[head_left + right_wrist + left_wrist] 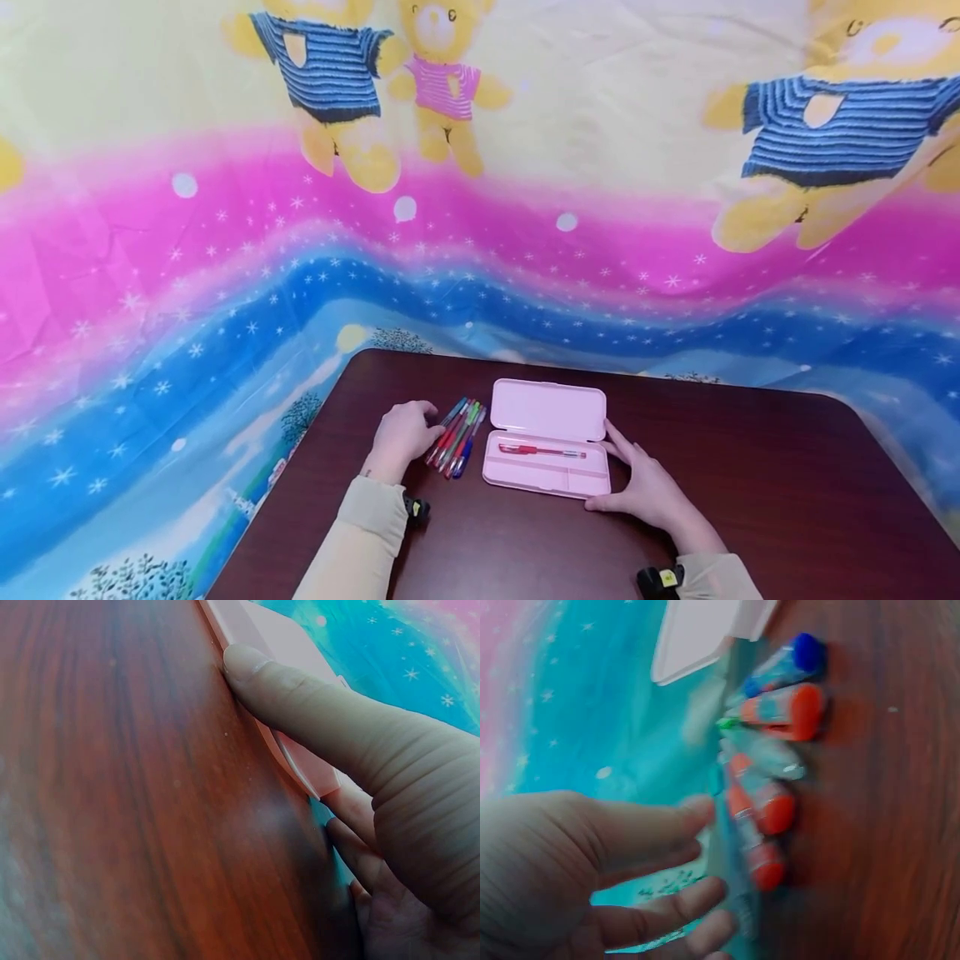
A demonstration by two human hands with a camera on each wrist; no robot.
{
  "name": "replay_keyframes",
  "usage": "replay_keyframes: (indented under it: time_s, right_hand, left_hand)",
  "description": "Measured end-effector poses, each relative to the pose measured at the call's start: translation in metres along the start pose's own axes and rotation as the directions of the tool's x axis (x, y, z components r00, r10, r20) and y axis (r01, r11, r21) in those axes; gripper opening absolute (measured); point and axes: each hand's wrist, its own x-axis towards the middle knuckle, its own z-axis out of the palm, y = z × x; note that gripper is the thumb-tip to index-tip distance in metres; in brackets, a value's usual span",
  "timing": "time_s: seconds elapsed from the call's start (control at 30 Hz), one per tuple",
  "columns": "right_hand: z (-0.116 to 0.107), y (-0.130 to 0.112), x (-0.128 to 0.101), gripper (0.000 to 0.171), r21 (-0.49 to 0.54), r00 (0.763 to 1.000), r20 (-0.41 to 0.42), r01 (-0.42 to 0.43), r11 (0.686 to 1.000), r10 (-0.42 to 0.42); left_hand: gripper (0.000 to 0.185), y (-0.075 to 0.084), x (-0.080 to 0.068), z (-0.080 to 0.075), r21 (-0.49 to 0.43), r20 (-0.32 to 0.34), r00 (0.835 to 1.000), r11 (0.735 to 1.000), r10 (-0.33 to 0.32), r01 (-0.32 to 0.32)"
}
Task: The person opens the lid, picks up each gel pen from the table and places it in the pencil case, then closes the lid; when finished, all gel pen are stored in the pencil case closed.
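Observation:
A pink pencil case (525, 476) lies unfolded on the table, its lid (549, 410) tipped back on the far side. One red pen (523, 450) rests in its long compartment. To the left of the case, a bunch of pens (459, 437) in red, blue, green and teal lies side by side. My left hand (401, 433) is at the left edge of that bunch, thumb and fingers apart beside the outermost teal pen (735, 847). My right hand (648, 487) holds the case at its right end, with the thumb (292, 694) on the near edge and fingers along the side.
The dark brown table (750, 467) has rounded far corners. Behind it hangs a cloth (555, 250) printed with bears and snowflakes. Dark wrist cameras sit on both of my wrists, next to light sleeves (367, 525).

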Motion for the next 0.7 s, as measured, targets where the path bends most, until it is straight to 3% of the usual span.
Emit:
replay_keyframes:
  time_s: [0.27, 0.5, 0.7]
  right_hand:
    - [0.005, 0.000, 0.000, 0.145, 0.011, 1.000, 0.008, 0.006, 1.000, -0.007]
    - [0.000, -0.003, -0.002, 0.145, -0.002, 1.000, 0.001, 0.004, 1.000, -0.004]
    - [-0.001, 0.000, 0.000, 0.145, -0.016, 1.000, -0.001, -0.002, 1.000, 0.002]
  left_hand:
    - [0.037, 0.007, 0.018, 0.021, 0.009, -0.063, 0.998, 1.000, -0.026, 0.027]
    - [0.022, 0.016, 0.022, 0.023, 0.035, -0.054, 0.998, 0.999, -0.027, 0.029]
    - [0.020, 0.017, 0.027, 0.025, 0.062, -0.054, 0.998, 0.998, -0.026, 0.029]
